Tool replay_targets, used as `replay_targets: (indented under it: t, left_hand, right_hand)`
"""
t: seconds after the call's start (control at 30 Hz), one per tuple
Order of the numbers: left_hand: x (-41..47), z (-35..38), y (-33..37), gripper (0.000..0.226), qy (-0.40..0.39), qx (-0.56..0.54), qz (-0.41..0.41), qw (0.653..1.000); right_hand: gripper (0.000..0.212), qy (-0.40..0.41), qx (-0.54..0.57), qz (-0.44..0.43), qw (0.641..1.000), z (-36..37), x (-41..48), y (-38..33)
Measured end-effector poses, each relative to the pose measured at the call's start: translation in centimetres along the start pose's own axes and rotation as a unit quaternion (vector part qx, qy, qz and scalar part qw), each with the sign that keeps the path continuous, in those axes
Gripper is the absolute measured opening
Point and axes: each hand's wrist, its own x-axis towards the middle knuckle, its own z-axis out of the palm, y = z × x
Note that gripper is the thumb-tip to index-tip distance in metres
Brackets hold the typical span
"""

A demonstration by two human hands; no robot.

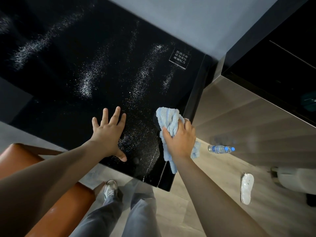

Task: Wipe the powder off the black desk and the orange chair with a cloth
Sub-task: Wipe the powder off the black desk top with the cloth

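Glossy black desk [56,106] streaked with white powder [89,82], orange chair [18,159] at its near-left corner, left hand [109,134] flat on the top with fingers spread, right hand [179,141] clutching a blue cloth [168,120] against the desk's right edge, white slipper [247,189] on the floor, blue-capped plastic bottle [220,149] lying on its side, contents unclear.

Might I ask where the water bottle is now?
Head view, right side: the water bottle lies on the wooden floor, just right of the right hand gripping the cloth.

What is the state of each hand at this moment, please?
Left hand: open, fingers spread, palm resting on the black desk.
Right hand: closed, holding the blue cloth on the desk.
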Motion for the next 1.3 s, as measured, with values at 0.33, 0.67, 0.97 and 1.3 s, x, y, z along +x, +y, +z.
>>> replay_targets:
  t: [0.33, 0.67, 0.97, 1.3]
  left_hand:
    - [-0.1, 0.2, 0.0, 0.154, 0.018, -0.004, 0.003, 1.000]
    - [-0.1, 0.3, 0.1, 0.155, 0.026, 0.003, -0.001, 1.000]
    - [-0.2, 0.5, 0.0, 0.154, 0.047, 0.012, 0.001, 0.999]
    - [-4.8, 4.9, -1.0, 0.111, 0.154, -0.032, 0.009, 0.987]
  right_hand:
    - [0.060, 0.005, -0.001, 0.013, 1.000, -0.1, -5.0, -0.6]
    - [0.065, 0.003, -0.001, 0.019, 1.000, -0.1, -9.8, -0.9]
    - [0.057, 0.019, 0.000, -0.004, 1.000, 0.2, -13.0, -0.7]
    - [0.057, 0.015, 0.005, -0.022, 1.000, -0.2, -17.1, -1.0]
